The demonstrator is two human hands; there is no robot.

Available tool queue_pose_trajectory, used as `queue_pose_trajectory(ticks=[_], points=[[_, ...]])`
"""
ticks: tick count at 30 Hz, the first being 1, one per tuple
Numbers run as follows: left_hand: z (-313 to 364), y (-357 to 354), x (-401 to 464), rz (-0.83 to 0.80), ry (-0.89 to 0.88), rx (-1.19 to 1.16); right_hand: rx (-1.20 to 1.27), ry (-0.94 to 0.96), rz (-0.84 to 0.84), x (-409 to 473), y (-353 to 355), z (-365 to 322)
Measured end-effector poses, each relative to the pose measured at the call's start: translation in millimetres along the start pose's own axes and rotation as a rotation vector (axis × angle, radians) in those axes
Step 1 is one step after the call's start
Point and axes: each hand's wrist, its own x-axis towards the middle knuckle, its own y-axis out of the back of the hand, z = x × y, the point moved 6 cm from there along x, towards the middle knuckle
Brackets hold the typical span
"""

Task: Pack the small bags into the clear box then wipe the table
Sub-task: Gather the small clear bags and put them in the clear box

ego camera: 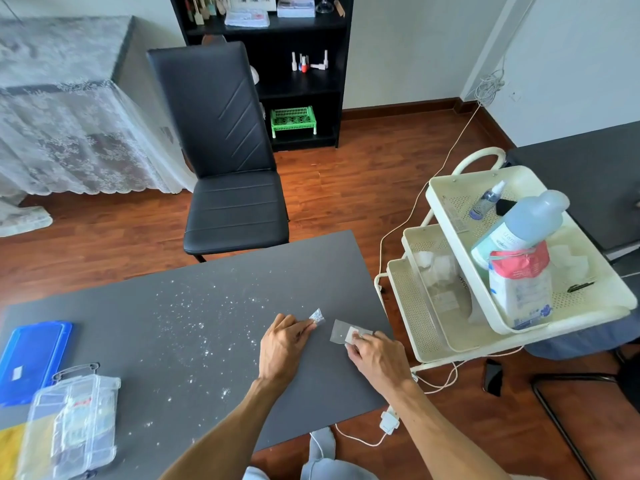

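Observation:
On the grey table (214, 306), near its right edge, my left hand (282, 344) pinches a small glittery bag (317, 317) at the fingertips. Just to the right, my right hand (375, 358) holds a small clear bag (343, 332) with a white label, which rests on the table. The clear box (74, 424) stands at the near left corner, with several items inside; whether its lid is shut I cannot tell. White glitter specks (204, 317) are scattered over the middle of the table.
A blue lid or tray (31, 355) lies at the table's left edge, and a yellow cloth (10, 448) shows under the clear box. A white cart (502, 271) with bottles stands right of the table. A black chair (228, 188) faces the far side. A cable (360, 438) runs along the floor.

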Motion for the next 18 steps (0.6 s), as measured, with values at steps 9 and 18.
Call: queue_pose_trajectory(ticks=[9,18], points=[[-11,19,-14,0.113,0.058,-0.072,0.1,0.062,0.13,11,13,-11],[-37,88,-22,0.327,0.158,-0.082,0.367,0.101,0.384,61,63,-72]])
